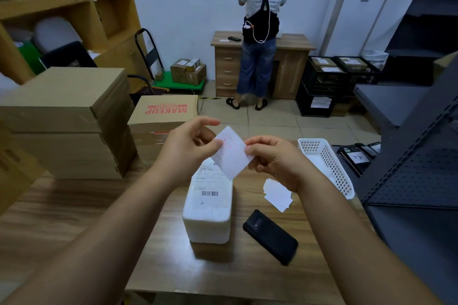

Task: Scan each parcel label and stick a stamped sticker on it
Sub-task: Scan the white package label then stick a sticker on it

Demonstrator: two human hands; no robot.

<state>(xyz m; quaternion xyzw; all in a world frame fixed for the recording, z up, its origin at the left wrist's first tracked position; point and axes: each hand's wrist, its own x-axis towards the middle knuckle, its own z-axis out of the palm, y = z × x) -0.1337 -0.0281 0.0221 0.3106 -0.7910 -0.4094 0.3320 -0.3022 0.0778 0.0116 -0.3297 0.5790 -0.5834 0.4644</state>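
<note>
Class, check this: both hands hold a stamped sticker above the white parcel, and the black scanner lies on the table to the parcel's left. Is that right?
One error: the black scanner lies to the right of the white parcel, not the left. The head view shows it. Both hands, left and right, do hold the stamped sticker above it.

The sticker [231, 156] hides the parcel [208, 208] label's top; its small print is unreadable.

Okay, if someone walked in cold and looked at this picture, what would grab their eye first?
Probably the two hands, left hand and right hand, pinching a white sticker with faint red stamp marks between them, held up mid-frame. Right under it, a white foam parcel with a barcode label sits on the wooden table, with a black handheld scanner lying to its right.
</note>
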